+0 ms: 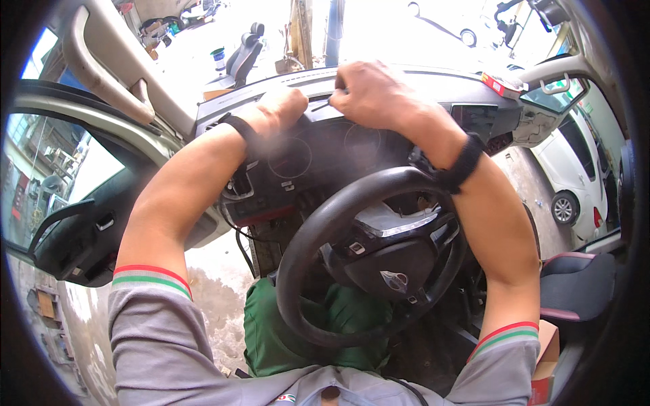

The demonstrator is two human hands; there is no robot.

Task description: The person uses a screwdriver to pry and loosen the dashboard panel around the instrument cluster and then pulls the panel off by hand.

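Both my arms reach over the steering wheel (298, 271) to the top of the dashboard (237, 101). My left hand (283, 108) is closed at the upper edge of the instrument cluster (291, 157), and what its fingers grip is hidden. To its right, my right hand (372, 95) makes a fist above the cluster. A short, dark, thin piece (321, 105) shows beside that fist, but I cannot make out its kind or whether the fingers hold it. Each wrist wears a black band. The wheel sits tilted below my right forearm.
The driver's door (74, 237) stands open on the left. A red and white box (501, 85) lies on the right of the dashboard. Beyond the windscreen opening are a loose car seat (245, 57) and a blue post (334, 34). A white car (575, 162) is parked to the right.
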